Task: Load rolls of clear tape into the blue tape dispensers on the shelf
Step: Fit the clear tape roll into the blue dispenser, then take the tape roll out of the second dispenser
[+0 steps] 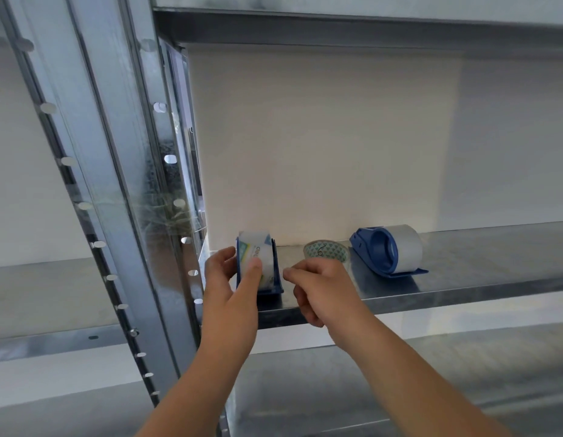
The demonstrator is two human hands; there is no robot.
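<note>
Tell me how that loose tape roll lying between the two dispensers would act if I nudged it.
The loose roll lies flat on its side on the metal shelf, so it would probably slide rather than roll. Its hollow middle suggests it's light. If stood on edge, it could likely roll toward the shelf's front lip.

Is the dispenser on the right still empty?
No. The right dispenser already has a tape roll seated on its hub, standing apart from both hands.

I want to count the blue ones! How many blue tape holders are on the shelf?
2. One blue dispenser stands at the shelf's left end, held by the left hand. The other dispenser sits further right, already holding a roll. None seem hidden.
</note>
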